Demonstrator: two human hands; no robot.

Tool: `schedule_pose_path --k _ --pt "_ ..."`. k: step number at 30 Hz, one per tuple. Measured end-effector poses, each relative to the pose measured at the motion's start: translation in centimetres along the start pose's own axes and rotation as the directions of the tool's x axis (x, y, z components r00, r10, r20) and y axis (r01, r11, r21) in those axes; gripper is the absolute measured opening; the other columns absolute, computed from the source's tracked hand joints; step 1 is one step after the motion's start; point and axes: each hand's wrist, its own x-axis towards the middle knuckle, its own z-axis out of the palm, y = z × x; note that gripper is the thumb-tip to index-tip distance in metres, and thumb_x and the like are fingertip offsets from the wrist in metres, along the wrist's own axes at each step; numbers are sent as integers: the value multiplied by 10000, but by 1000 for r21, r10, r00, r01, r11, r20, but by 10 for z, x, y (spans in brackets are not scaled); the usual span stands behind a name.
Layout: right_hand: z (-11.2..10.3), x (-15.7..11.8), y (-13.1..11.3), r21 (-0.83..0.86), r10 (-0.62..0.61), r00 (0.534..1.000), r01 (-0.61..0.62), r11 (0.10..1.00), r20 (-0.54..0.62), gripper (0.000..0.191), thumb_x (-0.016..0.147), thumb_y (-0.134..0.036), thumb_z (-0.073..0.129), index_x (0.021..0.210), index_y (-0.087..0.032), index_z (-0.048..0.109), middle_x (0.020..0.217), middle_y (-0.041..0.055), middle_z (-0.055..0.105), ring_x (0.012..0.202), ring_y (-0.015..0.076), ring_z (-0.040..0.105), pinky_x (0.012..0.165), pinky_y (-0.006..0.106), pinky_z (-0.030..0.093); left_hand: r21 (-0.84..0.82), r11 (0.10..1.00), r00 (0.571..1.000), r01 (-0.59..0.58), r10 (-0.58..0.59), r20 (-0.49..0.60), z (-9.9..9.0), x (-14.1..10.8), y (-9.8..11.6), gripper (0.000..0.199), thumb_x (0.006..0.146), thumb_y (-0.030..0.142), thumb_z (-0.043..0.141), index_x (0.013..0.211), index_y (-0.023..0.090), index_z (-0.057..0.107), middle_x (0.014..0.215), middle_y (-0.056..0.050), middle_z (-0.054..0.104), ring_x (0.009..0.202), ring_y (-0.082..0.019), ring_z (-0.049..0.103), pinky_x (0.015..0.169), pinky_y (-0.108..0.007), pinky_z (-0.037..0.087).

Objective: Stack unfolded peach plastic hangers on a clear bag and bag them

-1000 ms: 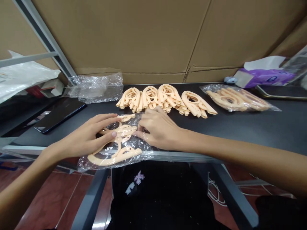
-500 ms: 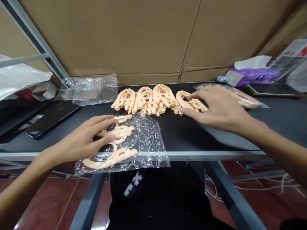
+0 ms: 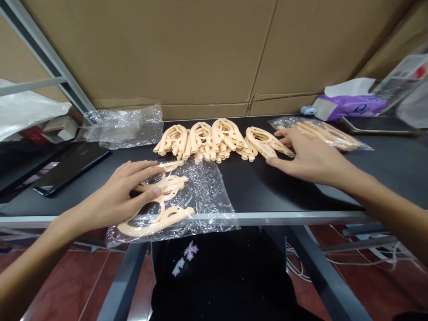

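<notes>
A left hand lies spread over a clear bag of beige pieces at centre left of the frame. At centre right, the right hand curves around one end of a beige stack, its grip impossible to confirm. The pieces appear light, stiff and smooth, best held by their curved rims; the bag, thin and slippery.

One head camera: worn on the person's head, facing forward and down; counter near and central, lap at lower edge, cardboard panel closing the background.
</notes>
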Motion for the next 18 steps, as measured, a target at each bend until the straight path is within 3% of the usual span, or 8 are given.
schedule_pose_path --k 6,9,12,15,18 --pt "-5 -1 3 104 -23 999 25 994 -24 757 792 -519 613 1408 -82 563 1406 292 664 1207 428 651 1014 563 494 -3 1000 1000 -12 12 -15 0 -3 -2 700 1006 735 504 1493 255 653 1616 -137 548 1476 -395 506 1265 -590 376" --pt "-10 0 5 150 40 998 -33 988 -44 809 729 -503 649 1420 -87 577 1384 284 676 1239 424 647 1036 569 498 -12 1000 1000 -14 14 -17 0 -4 -3 692 1008 728 507 1484 249 658 1619 -145 543 1474 -388 512 1264 -588 383" --pt "-18 1 8 286 135 989 -113 952 -57 778 676 -502 742 1369 -170 625 1374 226 700 1260 397 657 1099 579 485 -30 1000 1000 1 -2 -12 0 -4 -2 692 1006 726 513 1489 250 653 1623 -150 535 1463 -385 525 1251 -581 407" --pt "-28 -2 9 543 217 975 -162 824 -39 632 642 -422 836 1219 -204 699 1282 189 752 1227 364 691 1154 566 465 -34 999 1000 2 -2 -9 -1 -2 2 702 1004 731 510 1483 240 659 1608 -153 550 1443 -385 542 1249 -583 412" --pt "-37 -12 6 778 285 958 -194 597 21 420 624 -286 857 1029 -203 779 1284 187 765 1270 364 684 1197 540 452 -43 999 1000 -1 1 -15 -1 -1 5 713 1007 733 503 1475 219 663 1588 -156 572 1450 -378 535 1255 -583 404"
